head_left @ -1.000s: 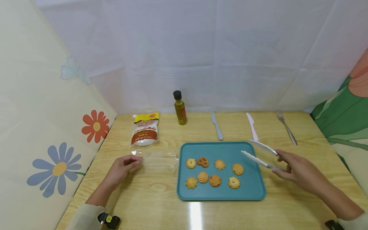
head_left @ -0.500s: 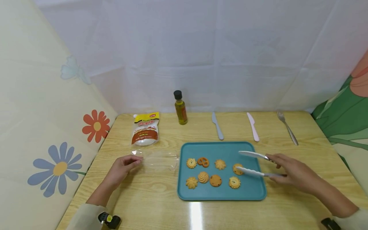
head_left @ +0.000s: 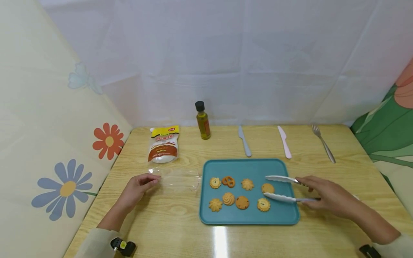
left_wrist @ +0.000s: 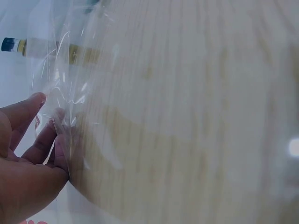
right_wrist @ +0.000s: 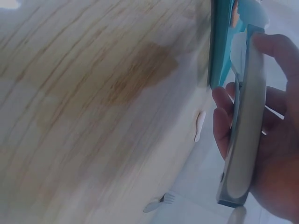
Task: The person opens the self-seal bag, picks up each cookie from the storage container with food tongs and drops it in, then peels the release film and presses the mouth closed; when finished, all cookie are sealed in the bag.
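Observation:
My left hand (head_left: pixel 139 187) pinches the edge of a clear plastic bag (head_left: pixel 181 180), which lies flat left of the tray. The left wrist view shows the crinkled film (left_wrist: pixel 70 88) against the fingers. In my right hand (head_left: pixel 332 197) are metal tongs (right_wrist: pixel 250 116) with white scalloped tips. The tongs' arms are spread over the right part of a teal tray (head_left: pixel 238 166). A round chip cookie (head_left: pixel 267 188) lies between the tips, partly covered by the nearer one. Just below it sits a round cookie with a pale centre (head_left: pixel 263 205).
Further left on the tray are a pretzel (head_left: pixel 228 181) and several cookies (head_left: pixel 242 202). Behind stand a yellow-topped pouch (head_left: pixel 164 144) and an oil bottle (head_left: pixel 203 125). A grey knife (head_left: pixel 245 142), pink knife (head_left: pixel 284 142) and fork (head_left: pixel 323 144) lie along the back.
The tongs have swung left and down from the tray's right edge, and their tips now straddle the chip cookie. My left hand and the bag have stayed in place.

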The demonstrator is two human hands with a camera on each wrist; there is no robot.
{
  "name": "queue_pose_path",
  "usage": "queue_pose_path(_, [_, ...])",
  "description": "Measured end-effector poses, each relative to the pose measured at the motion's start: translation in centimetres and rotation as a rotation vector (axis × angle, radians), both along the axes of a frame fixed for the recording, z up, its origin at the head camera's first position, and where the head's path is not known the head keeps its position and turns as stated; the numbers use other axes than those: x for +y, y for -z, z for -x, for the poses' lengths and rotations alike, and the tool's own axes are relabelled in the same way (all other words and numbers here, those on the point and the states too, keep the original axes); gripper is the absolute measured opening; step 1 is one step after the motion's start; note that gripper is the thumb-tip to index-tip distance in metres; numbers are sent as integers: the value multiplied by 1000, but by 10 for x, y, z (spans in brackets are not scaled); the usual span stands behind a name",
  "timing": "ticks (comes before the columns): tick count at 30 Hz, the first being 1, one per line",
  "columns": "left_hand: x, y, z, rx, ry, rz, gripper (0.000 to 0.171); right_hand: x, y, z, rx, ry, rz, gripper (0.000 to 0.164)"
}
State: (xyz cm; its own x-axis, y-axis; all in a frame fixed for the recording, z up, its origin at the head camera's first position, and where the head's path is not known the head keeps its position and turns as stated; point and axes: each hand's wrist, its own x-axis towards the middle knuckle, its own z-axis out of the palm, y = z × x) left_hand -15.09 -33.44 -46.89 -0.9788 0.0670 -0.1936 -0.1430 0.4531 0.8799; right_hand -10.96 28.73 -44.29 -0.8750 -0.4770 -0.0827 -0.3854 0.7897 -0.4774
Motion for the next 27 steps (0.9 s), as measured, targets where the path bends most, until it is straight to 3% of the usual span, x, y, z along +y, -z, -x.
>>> queue_pose_path(27, [1, -2, -1, -4, -1, -6, 26, -6, -1, 2, -27, -26, -21, 70])
